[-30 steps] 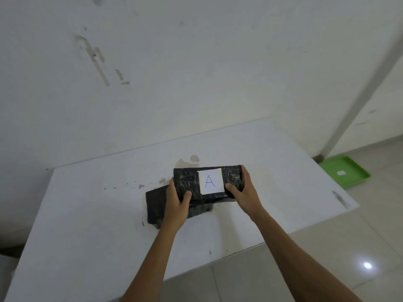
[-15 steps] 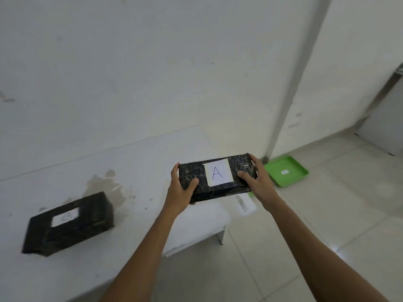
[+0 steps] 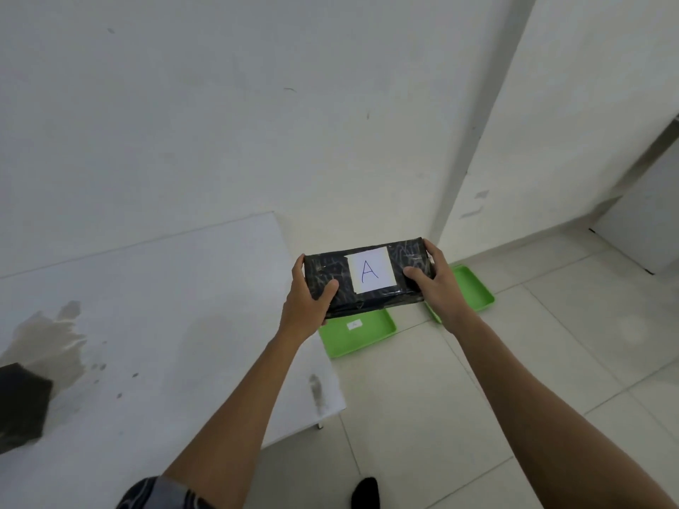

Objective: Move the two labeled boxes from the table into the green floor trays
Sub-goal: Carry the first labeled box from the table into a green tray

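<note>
I hold a black wrapped box with a white label marked A [image 3: 371,273] in the air past the table's right end. My left hand [image 3: 306,301] grips its left end and my right hand [image 3: 431,284] grips its right end. Two green trays lie on the floor below: the nearer green tray [image 3: 352,336] carries a small white label, and the farther green tray [image 3: 472,290] is partly hidden by my right hand. A second black box [image 3: 20,405] rests on the white table [image 3: 165,306] at the left edge of view, cut off by the frame.
The table's right corner and a metal leg [image 3: 320,425] stand close to the nearer tray. White walls meet at a corner behind the trays. Pale floor tiles spread to the right. My dark shoe [image 3: 363,492] shows at the bottom.
I have carried box A rightward off the table, and my view has turned right. Both green trays have come into sight beneath the box. The other box has slid to the left edge.
</note>
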Demonstrator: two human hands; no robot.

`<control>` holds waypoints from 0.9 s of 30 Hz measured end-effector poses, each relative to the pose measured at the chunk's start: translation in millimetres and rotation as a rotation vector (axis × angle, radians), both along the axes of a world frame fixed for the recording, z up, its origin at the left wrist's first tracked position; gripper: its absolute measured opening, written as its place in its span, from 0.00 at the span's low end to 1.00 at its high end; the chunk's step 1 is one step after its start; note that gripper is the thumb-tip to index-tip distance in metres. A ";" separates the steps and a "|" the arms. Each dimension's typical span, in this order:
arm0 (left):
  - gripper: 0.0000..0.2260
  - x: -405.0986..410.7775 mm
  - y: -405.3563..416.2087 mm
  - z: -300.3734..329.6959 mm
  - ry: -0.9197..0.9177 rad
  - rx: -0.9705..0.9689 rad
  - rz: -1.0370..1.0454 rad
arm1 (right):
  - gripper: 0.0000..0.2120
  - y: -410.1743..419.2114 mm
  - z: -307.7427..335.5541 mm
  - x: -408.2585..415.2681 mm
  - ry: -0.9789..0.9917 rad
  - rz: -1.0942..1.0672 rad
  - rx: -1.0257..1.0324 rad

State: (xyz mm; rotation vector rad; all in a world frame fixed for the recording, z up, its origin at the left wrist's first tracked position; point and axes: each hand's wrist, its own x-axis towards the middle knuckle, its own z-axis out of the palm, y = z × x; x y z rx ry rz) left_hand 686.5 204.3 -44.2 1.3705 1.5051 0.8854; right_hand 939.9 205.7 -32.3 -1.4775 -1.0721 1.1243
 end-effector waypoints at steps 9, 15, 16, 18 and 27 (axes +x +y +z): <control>0.38 78.4 88.7 -59.9 0.009 -0.129 0.063 | 0.33 112.0 -56.0 78.7 -0.048 0.087 -0.080; 0.35 116.3 155.0 -112.9 0.007 -0.189 0.135 | 0.34 193.5 -119.9 112.0 -0.067 0.192 -0.159; 0.34 121.2 165.8 -127.1 -0.003 -0.203 0.147 | 0.34 206.2 -134.4 117.1 -0.077 0.206 -0.165; 0.33 129.2 184.9 -160.5 -0.032 -0.232 0.184 | 0.34 230.6 -168.8 124.7 -0.122 0.234 -0.181; 0.31 123.4 248.0 -378.2 0.091 -0.294 0.259 | 0.37 314.2 -388.5 123.7 -0.201 0.326 -0.270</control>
